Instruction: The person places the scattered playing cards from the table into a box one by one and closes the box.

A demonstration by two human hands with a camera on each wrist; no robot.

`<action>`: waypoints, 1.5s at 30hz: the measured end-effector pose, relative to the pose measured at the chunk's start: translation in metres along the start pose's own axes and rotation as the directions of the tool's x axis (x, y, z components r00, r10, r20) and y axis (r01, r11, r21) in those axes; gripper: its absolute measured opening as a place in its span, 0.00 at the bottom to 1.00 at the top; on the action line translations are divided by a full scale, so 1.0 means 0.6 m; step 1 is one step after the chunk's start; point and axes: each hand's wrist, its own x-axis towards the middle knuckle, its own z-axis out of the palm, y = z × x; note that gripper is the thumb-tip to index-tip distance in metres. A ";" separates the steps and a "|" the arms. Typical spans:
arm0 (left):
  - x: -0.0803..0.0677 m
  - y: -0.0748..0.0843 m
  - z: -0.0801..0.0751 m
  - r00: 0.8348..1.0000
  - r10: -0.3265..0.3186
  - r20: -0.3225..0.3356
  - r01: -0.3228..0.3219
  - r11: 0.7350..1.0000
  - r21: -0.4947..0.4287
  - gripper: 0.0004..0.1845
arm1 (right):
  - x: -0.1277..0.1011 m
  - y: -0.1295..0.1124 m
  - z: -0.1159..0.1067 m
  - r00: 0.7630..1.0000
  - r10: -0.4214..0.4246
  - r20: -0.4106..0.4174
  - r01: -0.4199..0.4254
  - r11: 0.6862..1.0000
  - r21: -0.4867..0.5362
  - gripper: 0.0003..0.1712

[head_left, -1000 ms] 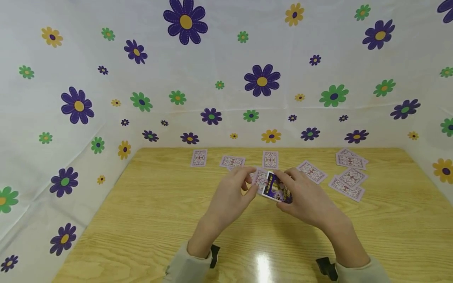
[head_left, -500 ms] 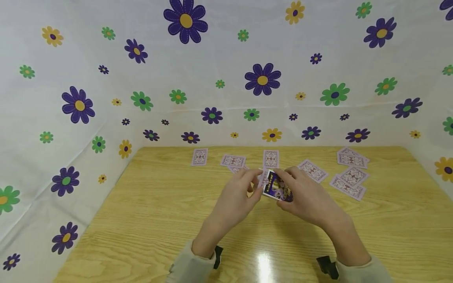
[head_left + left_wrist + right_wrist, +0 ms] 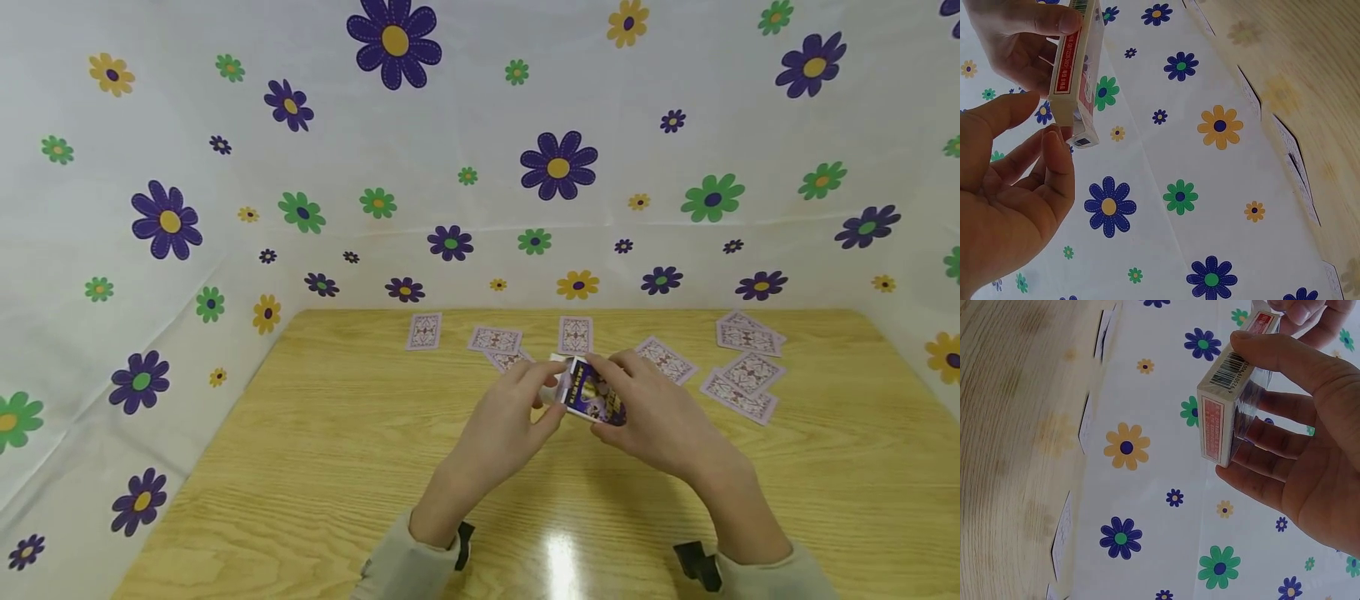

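Right hand (image 3: 656,421) grips card box (image 3: 591,393) between thumb and curled fingers, held above the table (image 3: 300,467) centre, toward its far edge. Left hand (image 3: 502,417), fingers loosely bent, touches the box's end. Risk: box slipping from the edge-on grip onto the loose cards (image 3: 738,375) at the far right corner. Box flap hidden; contents unseen.

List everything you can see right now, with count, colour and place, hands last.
card box: one, purple and yellow face, red and white sides, held above mid-table.
loose cards: about ten in the head view, lilac-patterned backs up, scattered along the far edge of the table, most at far right.
table: one, light wood.
flowered sheet: white with purple, green and yellow flowers, behind and beside the table.
left hand: fingertips at the box's left end.
right hand: grip around the box.
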 end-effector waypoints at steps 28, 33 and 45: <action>-0.002 -0.003 -0.016 0.997 0.033 -0.068 -0.037 0.998 -0.050 0.21 | -0.001 0.003 -0.002 1.000 0.003 0.005 -0.004 1.000 0.015 0.44; 0.000 -0.025 -0.037 0.988 -0.053 -0.142 0.040 0.995 -0.095 0.18 | 0.000 0.003 -0.003 1.000 0.016 0.017 -0.016 1.000 0.014 0.44; 0.014 -0.160 -0.075 0.885 -0.413 -0.216 0.403 0.911 -0.087 0.16 | -0.002 0.006 -0.003 0.999 0.020 0.028 -0.020 1.000 0.015 0.44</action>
